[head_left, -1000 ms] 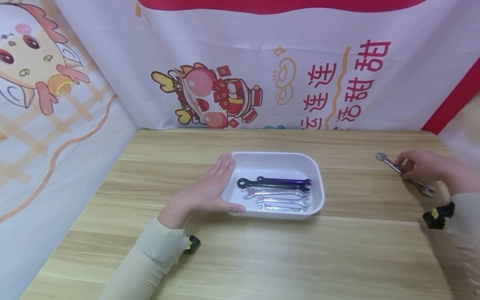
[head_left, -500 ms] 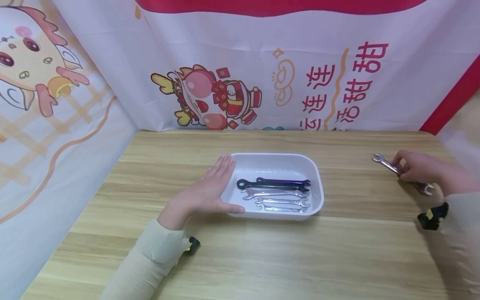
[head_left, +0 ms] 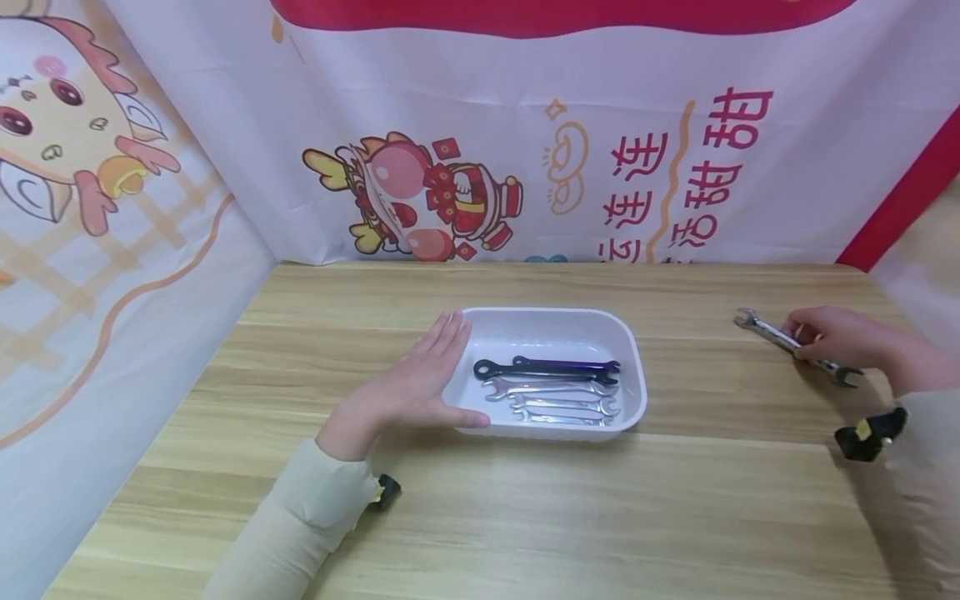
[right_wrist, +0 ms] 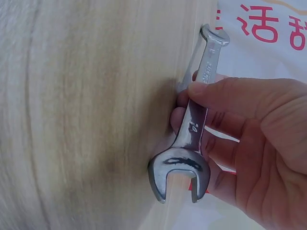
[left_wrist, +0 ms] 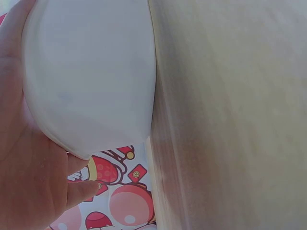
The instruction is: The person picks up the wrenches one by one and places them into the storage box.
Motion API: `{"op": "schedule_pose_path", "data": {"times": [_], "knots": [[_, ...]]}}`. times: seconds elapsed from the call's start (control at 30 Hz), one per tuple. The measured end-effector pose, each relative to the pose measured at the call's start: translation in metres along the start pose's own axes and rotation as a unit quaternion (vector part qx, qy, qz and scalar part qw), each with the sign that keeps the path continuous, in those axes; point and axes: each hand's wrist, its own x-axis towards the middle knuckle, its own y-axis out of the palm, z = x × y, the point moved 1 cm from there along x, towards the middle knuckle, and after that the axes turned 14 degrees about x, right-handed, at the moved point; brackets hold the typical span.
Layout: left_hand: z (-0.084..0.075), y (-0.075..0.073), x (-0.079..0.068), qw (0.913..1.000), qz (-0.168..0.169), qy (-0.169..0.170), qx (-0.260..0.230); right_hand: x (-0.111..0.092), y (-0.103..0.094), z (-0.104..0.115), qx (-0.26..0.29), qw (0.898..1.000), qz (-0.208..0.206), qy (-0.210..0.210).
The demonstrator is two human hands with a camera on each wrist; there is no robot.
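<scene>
My right hand [head_left: 847, 340] pinches a silver double open-end wrench [right_wrist: 194, 122] between thumb and fingers, close over the table's right side. One open end of it faces the camera in the right wrist view, and its far end sits near the tabletop. My left hand [head_left: 408, 383] lies with straight fingers against the left end of a white plastic tray [head_left: 555, 315], the thumb spread along its near side. Inside the tray, a black wrench [head_left: 540, 370], a dark purple wrench [head_left: 573, 363] and several silver wrenches [head_left: 551, 386] lie side by side, roughly parallel.
The wood-grain table [head_left: 600, 517] runs back to a white printed cloth [head_left: 465, 75] hanging behind it. Another printed cloth [head_left: 112, 333] borders the left side. Both wrists carry small black devices, the right one [head_left: 870, 435] close to the tabletop.
My right hand and the wrench it holds have shifted slightly left, toward the tray. My left hand and the tray stay in place.
</scene>
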Motion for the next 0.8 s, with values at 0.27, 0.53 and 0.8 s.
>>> {"op": "schedule_pose_path", "data": {"times": [0.27,0.53,0.8], "knots": [[-0.001,0.0,0.0,1.0,0.001,-0.005,0.0,-0.006,0.002,-0.002,-0.006,1.0,-0.013,-0.024],[-0.001,0.0,-0.001,1.0,0.002,-0.008,-0.001,-0.008,0.002,-0.003,0.018,1.0,-0.014,-0.015],[-0.001,0.001,-0.001,1.0,-0.002,-0.005,-0.003,-0.012,0.002,0.0,0.028,0.999,-0.017,-0.001]]}}
